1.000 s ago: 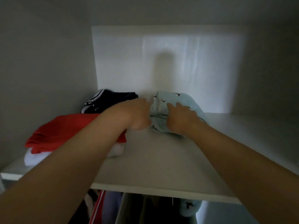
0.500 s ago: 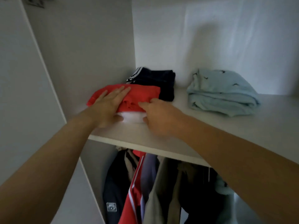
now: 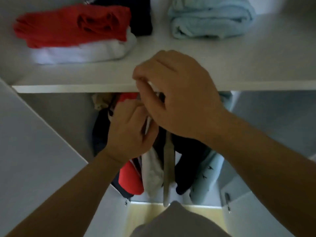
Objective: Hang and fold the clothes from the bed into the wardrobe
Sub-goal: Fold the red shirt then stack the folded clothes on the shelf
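Folded clothes lie on the wardrobe shelf (image 3: 102, 79): a red garment (image 3: 68, 26) on a white one (image 3: 82, 53), a dark one (image 3: 142, 23) behind, and a light blue one (image 3: 208, 23) to the right. Below the shelf hang several clothes, among them red (image 3: 130, 178), white (image 3: 152, 173), a narrow grey piece (image 3: 168, 168) and dark ones (image 3: 188, 159). My left hand (image 3: 130, 130) has its fingers curled into the hanging clothes. My right hand (image 3: 177, 100) is at the shelf's front edge, fingers bunched in a pinch at the top of the hanging clothes; what it pinches is hidden.
White wardrobe side panels (image 3: 34, 151) stand left and right of the hanging space. A light wooden floor strip (image 3: 147, 212) shows at the bottom. My grey shirt (image 3: 177, 223) fills the lower middle.
Both hands left the red and white pile on the shelf and dropped below the shelf edge into the hanging clothes. My view tilted down.
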Motion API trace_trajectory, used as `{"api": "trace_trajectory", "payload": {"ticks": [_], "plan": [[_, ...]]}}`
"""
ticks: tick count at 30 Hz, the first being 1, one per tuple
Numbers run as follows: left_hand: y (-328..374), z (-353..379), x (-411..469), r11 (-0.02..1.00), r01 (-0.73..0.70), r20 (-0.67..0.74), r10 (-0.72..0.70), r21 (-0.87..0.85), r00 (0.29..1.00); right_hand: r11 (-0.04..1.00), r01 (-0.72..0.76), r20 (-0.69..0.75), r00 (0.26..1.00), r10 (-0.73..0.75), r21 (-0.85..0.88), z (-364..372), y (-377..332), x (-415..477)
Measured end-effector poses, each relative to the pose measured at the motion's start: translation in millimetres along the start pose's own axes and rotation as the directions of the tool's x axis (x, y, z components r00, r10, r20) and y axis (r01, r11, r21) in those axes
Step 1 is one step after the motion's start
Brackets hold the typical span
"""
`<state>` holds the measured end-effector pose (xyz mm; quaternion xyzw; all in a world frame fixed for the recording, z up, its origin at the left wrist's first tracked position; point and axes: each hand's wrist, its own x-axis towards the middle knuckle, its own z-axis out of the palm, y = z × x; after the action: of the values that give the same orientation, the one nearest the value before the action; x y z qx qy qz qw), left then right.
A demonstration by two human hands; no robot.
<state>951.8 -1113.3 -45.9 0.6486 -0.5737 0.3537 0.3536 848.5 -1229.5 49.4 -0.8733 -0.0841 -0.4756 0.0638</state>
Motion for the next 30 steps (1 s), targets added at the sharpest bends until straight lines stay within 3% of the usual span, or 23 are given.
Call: {"api": "trace_trajectory", "payload": {"ticks": [1, 3, 6, 8, 10, 12, 14, 15, 18, 19, 24, 30], "plan": [[5, 17, -13, 0.993, 0.089, 0.120, -0.079, -0.073, 0.990, 1.000, 0.001, -0.018, 1.000, -0.001, -0.011, 1, -2, -22], [6, 45, -31, 0.945, 0.313, 0.338, -0.265, -0.096, 0.903, 0.997, -0.064, -0.017, 0.998, 0.063, -0.040, 8, 3, -64], [-1, 83, -42, 0.900, 0.430, 0.511, -0.335, -0.075, 0.791, 0.918, -0.375, -0.040, 0.927, 0.373, -0.131, 23, 36, -124], [0, 107, -39, 0.877, 0.473, 0.582, -0.341, -0.085, 0.738, 0.746, -0.630, -0.113, 0.775, 0.622, -0.214, 29, 67, -160], [6, 131, -31, 0.835, 0.544, 0.660, -0.366, -0.078, 0.656, 0.532, -0.781, -0.127, 0.594, 0.794, -0.326, 34, 99, -190], [14, 154, -20, 0.780, 0.625, 0.739, -0.406, -0.028, 0.538, 0.316, -0.826, -0.001, 0.358, 0.934, -0.467, 38, 123, -206], [22, 173, -10, 0.725, 0.688, 0.770, -0.456, 0.029, 0.447, 0.203, -0.802, 0.148, 0.144, 0.979, -0.561, 39, 137, -211], [26, 181, -6, 0.694, 0.718, 0.777, -0.480, 0.052, 0.408, 0.213, -0.782, 0.207, 0.110, 0.972, -0.586, 39, 140, -213], [41, 198, 1, 0.631, 0.768, 0.798, -0.517, 0.111, 0.309, 0.331, -0.698, 0.305, 0.168, 0.938, -0.635, 40, 140, -217], [44, 202, 2, 0.631, 0.766, 0.804, -0.516, 0.124, 0.295, 0.328, -0.715, 0.304, 0.169, 0.938, -0.617, 40, 141, -217], [54, 217, 3, 0.555, 0.814, 0.835, -0.520, 0.172, 0.178, 0.173, -0.801, 0.244, 0.035, 0.969, -0.572, 14, 161, -222], [70, 239, 1, 0.546, 0.827, 0.839, -0.507, 0.134, 0.199, 0.036, -0.789, 0.116, -0.045, 0.992, -0.614, -33, 190, -243]]}}
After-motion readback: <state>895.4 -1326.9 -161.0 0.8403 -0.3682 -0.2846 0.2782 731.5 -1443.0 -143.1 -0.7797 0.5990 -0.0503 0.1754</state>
